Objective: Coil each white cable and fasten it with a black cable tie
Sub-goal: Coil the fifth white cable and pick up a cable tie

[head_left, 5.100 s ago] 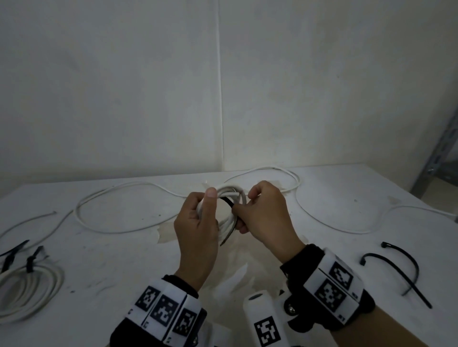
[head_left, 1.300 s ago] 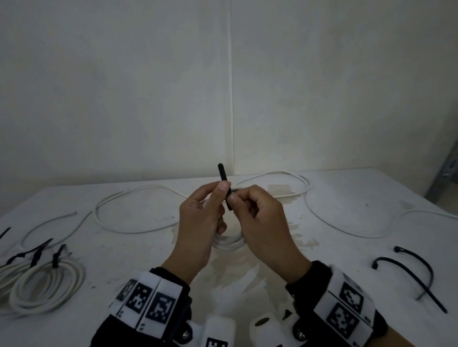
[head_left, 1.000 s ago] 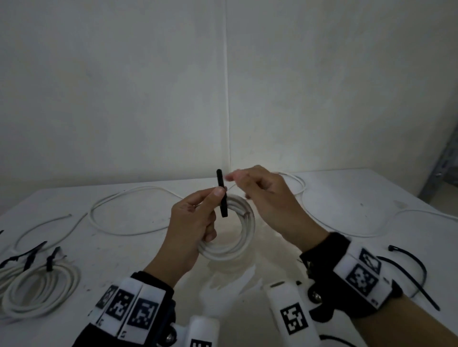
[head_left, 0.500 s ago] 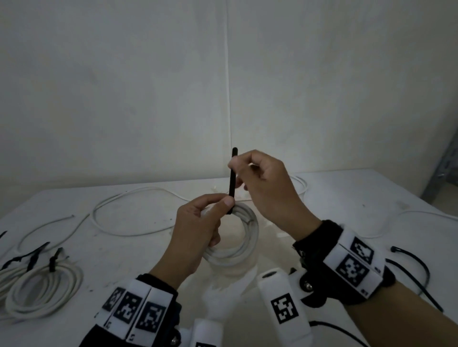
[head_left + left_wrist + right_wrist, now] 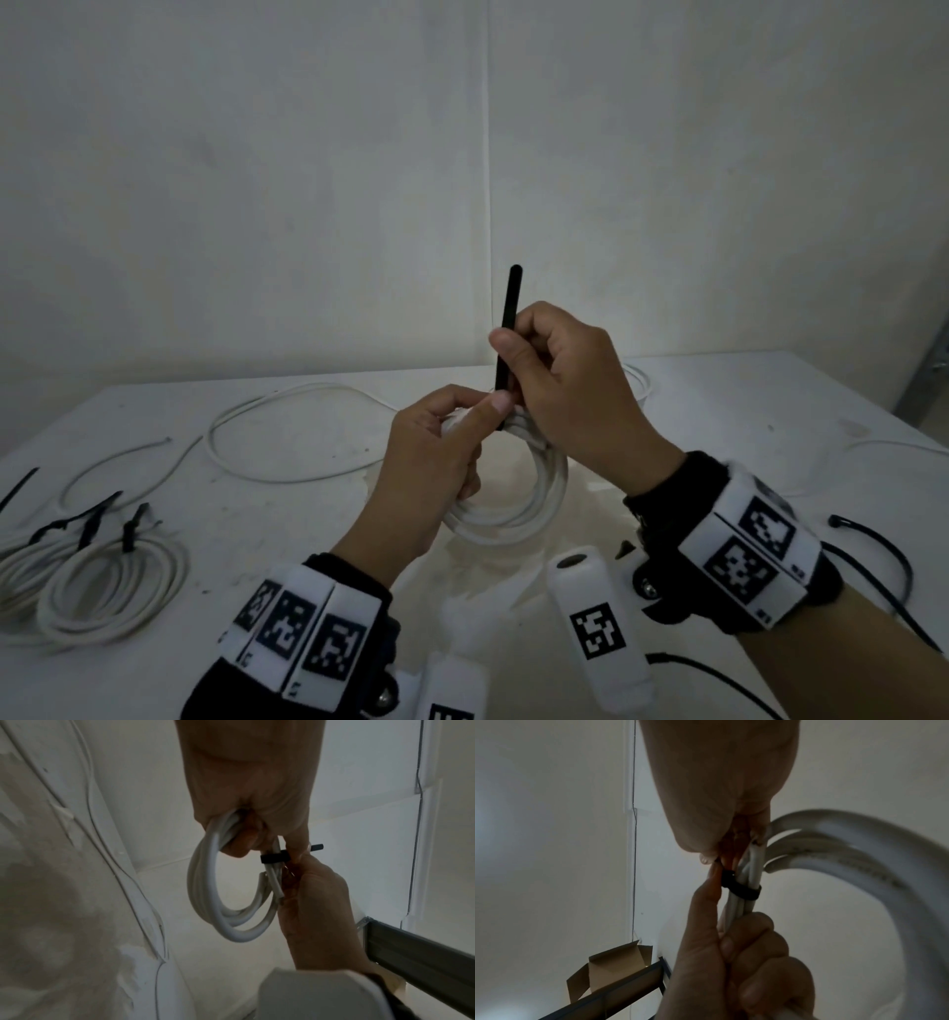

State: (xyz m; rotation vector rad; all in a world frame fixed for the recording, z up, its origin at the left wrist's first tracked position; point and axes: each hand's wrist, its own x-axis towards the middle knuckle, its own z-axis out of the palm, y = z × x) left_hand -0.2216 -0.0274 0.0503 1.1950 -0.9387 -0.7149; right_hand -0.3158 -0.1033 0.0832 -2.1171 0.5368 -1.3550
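Note:
A coil of white cable (image 5: 518, 509) hangs above the table in my left hand (image 5: 441, 462), whose fingers curl round its top strands. A black cable tie (image 5: 508, 329) is looped round those strands, and its free tail stands straight up. My right hand (image 5: 560, 380) pinches that tail just above the coil. In the left wrist view the tie's band (image 5: 273, 858) crosses the coil (image 5: 205, 892) beside my thumb. The right wrist view shows the tie loop (image 5: 741, 888) snug round the cable strands (image 5: 744, 902), with my left fingers gripping just below it.
Two tied coils (image 5: 97, 591) lie at the table's left edge. A loose white cable (image 5: 287, 437) runs across the back of the table (image 5: 770, 411). Spare black ties (image 5: 873, 555) lie at the right. A metal shelf frame (image 5: 924, 380) stands at the far right.
My right hand has drawn the tie's tail upward, so more of it stands above the hand and the loop sits tighter on the coil. The left hand keeps holding the coil.

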